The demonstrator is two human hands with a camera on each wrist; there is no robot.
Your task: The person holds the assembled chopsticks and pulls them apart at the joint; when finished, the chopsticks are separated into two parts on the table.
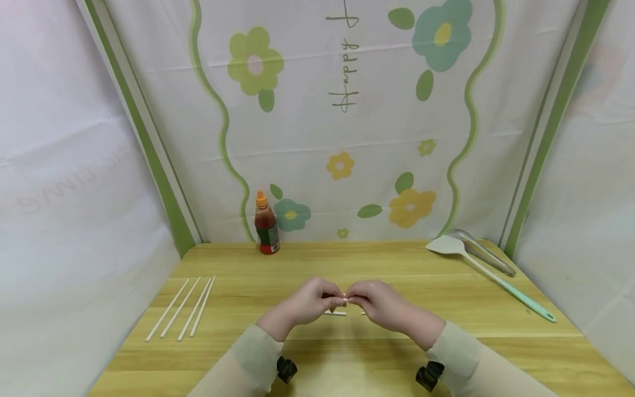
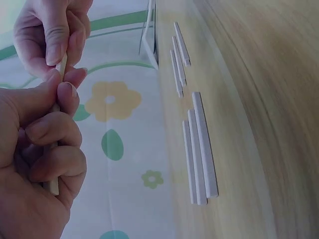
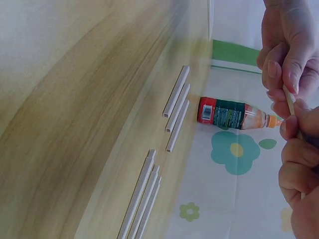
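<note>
My left hand [image 1: 310,300] and right hand [image 1: 379,302] meet above the middle of the table, fingertips almost together. Between them they pinch a slim white chopstick [image 2: 63,64]. Its lower end shows below the curled fingers of the left hand in the left wrist view; I cannot tell whether it is one piece or two halves meeting. On the table beyond the hands lie two groups of short white chopstick pieces, three in each. One group [image 3: 177,92] shows square, hollow-looking ends; the other [image 3: 137,199] has narrower tips. In the head view the hands mostly cover these pieces.
Several long white chopsticks [image 1: 172,310] lie side by side at the table's left. A red sauce bottle [image 1: 267,229] with an orange cap stands at the back left. Back right lie a white spatula [image 1: 448,246] with a mint handle and metal tongs [image 1: 488,258]. Printed curtains surround the table.
</note>
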